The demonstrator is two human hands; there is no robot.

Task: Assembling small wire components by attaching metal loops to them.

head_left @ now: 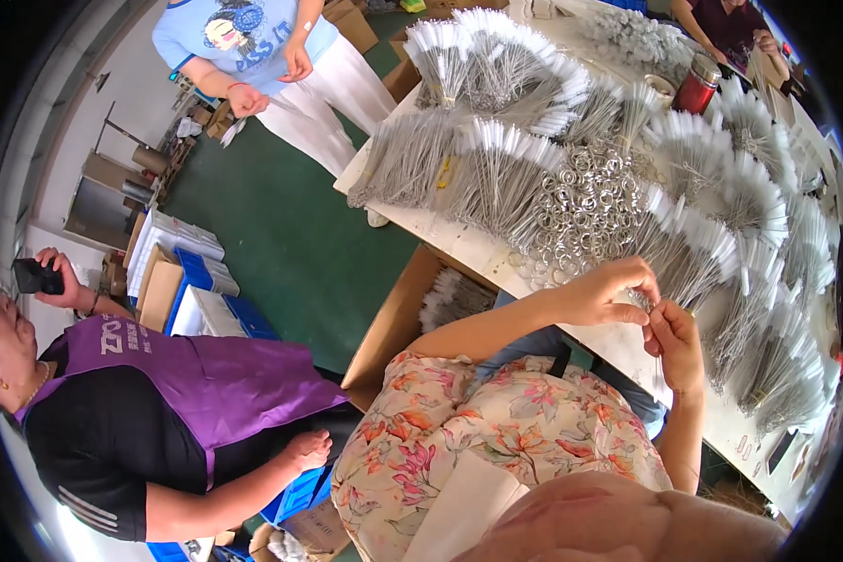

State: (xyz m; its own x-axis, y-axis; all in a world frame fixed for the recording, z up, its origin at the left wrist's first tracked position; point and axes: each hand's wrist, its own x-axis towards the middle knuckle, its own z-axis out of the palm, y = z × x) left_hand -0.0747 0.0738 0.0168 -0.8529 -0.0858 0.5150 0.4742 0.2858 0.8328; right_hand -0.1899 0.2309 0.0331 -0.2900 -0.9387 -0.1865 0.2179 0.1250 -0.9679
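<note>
My left hand (607, 294) and my right hand (672, 339) meet over the near edge of a white table (459, 245). Both pinch a small metal ring (641, 301) between the fingertips, with thin wire pieces (660, 377) hanging below my right hand. Just beyond my hands lies a heap of metal rings (583, 201). Fanned bundles of thin, white-tipped wire brushes (496, 169) cover most of the table.
An open cardboard box (398, 318) holding more brushes stands by the table's edge. A red flask (698, 84) stands far back. A person in a purple vest (169, 384) sits at left holding a phone. Another person in white trousers (318, 103) stands on the green floor. Blue crates (217, 286) are stacked at left.
</note>
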